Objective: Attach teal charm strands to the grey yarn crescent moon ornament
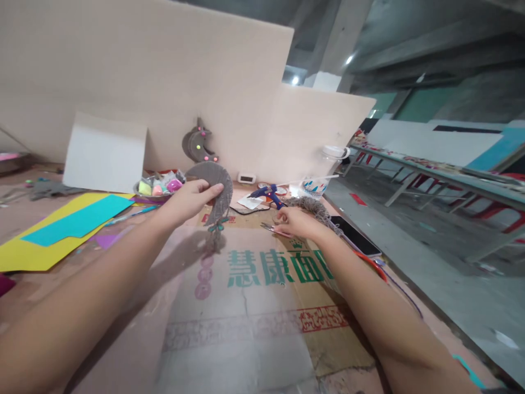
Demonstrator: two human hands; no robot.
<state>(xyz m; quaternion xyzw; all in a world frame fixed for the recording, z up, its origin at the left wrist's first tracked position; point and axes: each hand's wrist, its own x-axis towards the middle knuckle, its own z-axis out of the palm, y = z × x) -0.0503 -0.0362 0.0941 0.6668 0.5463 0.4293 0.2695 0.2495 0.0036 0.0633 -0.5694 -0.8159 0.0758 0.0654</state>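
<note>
A grey crescent moon craft piece (221, 178), which looks wrapped in yarn, is pinched between the thumb and fingers of my left hand (191, 200). Small green pieces and a grey tuft (217, 230) hang from its lower tip, above the cardboard. To the right, the curled fingers of my right hand (297, 221) close on a small pair of scissors (273, 228), blades pointing left. Part of the scissors' handles is hidden by the fingers. Just beyond that hand lies a blue glue gun (268, 192).
A second grey moon (194, 143) with coloured dots leans on the back board. Printed cardboard (258, 306) covers the table's middle. Left are coloured sheets (77, 221) and a bowl of clay packets (143, 198). Right are grey yarn (307, 207), a phone (355, 235) and a clear jug (318, 175).
</note>
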